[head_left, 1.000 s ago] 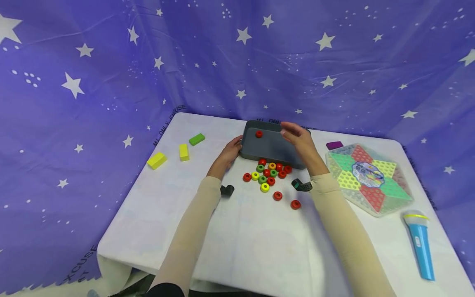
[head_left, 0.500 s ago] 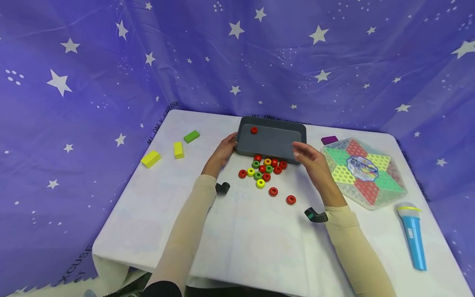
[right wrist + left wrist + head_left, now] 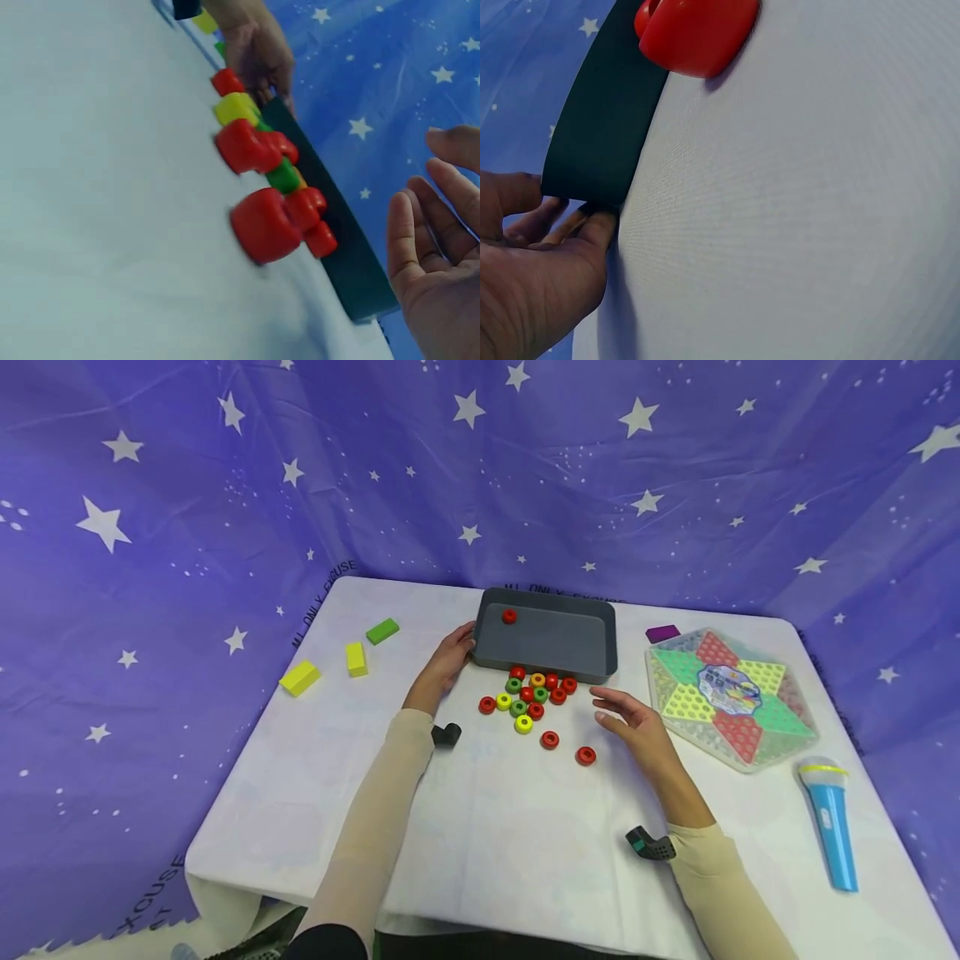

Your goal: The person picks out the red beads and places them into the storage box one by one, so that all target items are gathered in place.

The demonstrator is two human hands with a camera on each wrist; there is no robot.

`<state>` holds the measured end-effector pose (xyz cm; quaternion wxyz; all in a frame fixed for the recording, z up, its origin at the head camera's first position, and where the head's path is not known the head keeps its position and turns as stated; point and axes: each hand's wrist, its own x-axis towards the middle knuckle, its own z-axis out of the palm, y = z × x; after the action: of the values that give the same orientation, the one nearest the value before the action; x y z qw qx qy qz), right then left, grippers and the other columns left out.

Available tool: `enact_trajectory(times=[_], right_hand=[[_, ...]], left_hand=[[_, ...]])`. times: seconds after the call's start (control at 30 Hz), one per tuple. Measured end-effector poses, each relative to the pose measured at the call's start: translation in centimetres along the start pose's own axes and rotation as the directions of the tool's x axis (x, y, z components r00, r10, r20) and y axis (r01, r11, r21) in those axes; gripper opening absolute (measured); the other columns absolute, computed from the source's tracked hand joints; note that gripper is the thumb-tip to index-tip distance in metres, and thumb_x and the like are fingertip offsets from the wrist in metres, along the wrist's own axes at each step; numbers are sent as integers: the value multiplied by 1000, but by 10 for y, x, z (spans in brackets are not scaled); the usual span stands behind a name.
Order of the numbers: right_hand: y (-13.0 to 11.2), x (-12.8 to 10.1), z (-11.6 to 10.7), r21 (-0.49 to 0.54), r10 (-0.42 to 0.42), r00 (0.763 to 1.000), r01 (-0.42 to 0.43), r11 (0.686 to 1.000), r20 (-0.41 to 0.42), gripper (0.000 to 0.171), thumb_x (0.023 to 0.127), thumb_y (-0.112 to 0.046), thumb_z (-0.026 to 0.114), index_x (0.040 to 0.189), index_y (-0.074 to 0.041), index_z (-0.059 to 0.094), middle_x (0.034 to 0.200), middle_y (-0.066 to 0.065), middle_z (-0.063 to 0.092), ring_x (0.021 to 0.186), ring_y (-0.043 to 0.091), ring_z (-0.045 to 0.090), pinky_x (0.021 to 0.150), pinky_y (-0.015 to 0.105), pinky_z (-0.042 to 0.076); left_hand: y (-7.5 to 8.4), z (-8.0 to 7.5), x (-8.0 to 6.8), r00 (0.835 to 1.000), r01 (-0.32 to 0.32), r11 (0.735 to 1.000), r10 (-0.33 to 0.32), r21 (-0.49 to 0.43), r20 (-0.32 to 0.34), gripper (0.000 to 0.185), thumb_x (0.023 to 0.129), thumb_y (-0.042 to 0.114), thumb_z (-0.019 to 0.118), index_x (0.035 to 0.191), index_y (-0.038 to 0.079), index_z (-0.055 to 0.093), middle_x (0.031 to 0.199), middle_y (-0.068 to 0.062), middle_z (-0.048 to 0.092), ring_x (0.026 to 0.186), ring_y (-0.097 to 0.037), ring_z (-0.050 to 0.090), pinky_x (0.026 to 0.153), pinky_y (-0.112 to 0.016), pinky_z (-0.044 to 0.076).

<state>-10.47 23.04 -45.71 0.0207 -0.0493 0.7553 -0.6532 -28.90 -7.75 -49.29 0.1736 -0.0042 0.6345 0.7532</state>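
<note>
A dark grey rectangular tray (image 3: pixel 551 639) lies at the back of the table with one red ring (image 3: pixel 509 617) inside, near its left end. My left hand (image 3: pixel 448 662) grips the tray's left edge; in the left wrist view the thumb is at the rim and the fingers (image 3: pixel 596 229) curl by the base. In front of the tray lies a cluster of small red, green, yellow and orange rings (image 3: pixel 536 711). Two red rings (image 3: pixel 586 756) lie nearer. Right of these, my right hand (image 3: pixel 637 727) hovers with relaxed fingers, holding nothing.
A hexagonal Chinese checkers board (image 3: pixel 731 697) lies at the right, with a purple block (image 3: pixel 662 633) behind it and a blue toy microphone (image 3: pixel 831 822) in front. Two yellow blocks (image 3: pixel 300 678) and a green block (image 3: pixel 382 631) lie at the left. A starry curtain (image 3: pixel 420 468) hangs behind the table.
My right hand has drawn back from over the tray toward the front right, beside the rings. The left hand stays at the tray's left edge. The head view has shifted slightly.
</note>
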Motion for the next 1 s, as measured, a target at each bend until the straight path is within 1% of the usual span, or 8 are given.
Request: enact_trajectory(times=[0.17, 0.3, 0.4, 0.5, 0.6, 0.67, 0.83, 1.0], right_hand=[[7, -17, 2, -76, 27, 999, -25, 997, 28, 45, 93, -18, 65, 135, -7, 55, 138, 13, 53, 122, 12, 54, 95, 13, 44], [14, -29, 4, -115, 47, 998, -43, 992, 39, 46, 92, -17, 66, 135, -6, 55, 138, 17, 53, 123, 16, 54, 94, 12, 45], [19, -38, 3, -150, 84, 996, -78, 985, 32, 46, 91, -18, 68, 134, -7, 56, 135, 17, 56, 119, 14, 56, 89, 13, 48], [23, -45, 3, -188, 132, 991, -124, 974, 29, 47, 90, -21, 70, 134, -11, 57, 131, 14, 60, 108, 14, 63, 80, 16, 51], [27, -48, 4, -202, 158, 987, -147, 968, 38, 47, 89, -21, 70, 134, -13, 57, 130, 13, 60, 98, 17, 67, 73, 19, 51], [29, -49, 5, -197, 153, 987, -142, 970, 42, 47, 89, -18, 71, 134, -13, 57, 130, 13, 60, 93, 17, 69, 71, 21, 52], [30, -49, 8, -212, 148, 989, -139, 967, 28, 46, 88, -16, 72, 132, -13, 59, 127, 13, 61, 89, 13, 68, 69, 20, 52], [33, -49, 10, -211, 167, 986, -158, 964, 23, 47, 87, -13, 72, 132, -10, 58, 127, 17, 60, 88, 15, 69, 70, 19, 53]], left_hand=[[1, -2, 1, 1000, -6, 1000, 6, -15, 3, 49, 103, 3, 37, 150, 13, 35, 154, -8, 36, 140, -20, 35, 117, -37, 27], [1, -1, 1, 1000, -1, 1000, 1, -11, 4, 49, 103, 4, 36, 151, 12, 34, 154, -8, 35, 140, -20, 34, 117, -37, 27], [1, -1, 0, 1000, 0, 1000, 1, -9, 5, 49, 103, 4, 36, 151, 12, 33, 154, -8, 35, 141, -20, 34, 118, -37, 26], [1, 0, 0, 1000, -2, 1000, 2, -11, 9, 49, 103, 5, 36, 151, 12, 32, 154, -7, 34, 141, -19, 33, 118, -36, 26], [1, 0, 0, 1000, -10, 1000, 11, -13, 13, 48, 103, 5, 36, 151, 12, 32, 154, -7, 35, 141, -19, 33, 118, -35, 25], [2, 0, 0, 1000, -15, 1000, 16, -21, 13, 48, 104, 5, 36, 151, 11, 32, 154, -8, 35, 141, -19, 34, 118, -34, 25], [2, 1, -1, 1000, -10, 1000, 10, -24, 6, 48, 104, 5, 35, 151, 10, 32, 154, -8, 35, 141, -18, 34, 118, -34, 25], [0, 1, -1, 1000, -10, 1000, 10, -23, 11, 47, 104, 5, 35, 151, 11, 32, 154, -7, 35, 141, -18, 33, 118, -33, 25]])
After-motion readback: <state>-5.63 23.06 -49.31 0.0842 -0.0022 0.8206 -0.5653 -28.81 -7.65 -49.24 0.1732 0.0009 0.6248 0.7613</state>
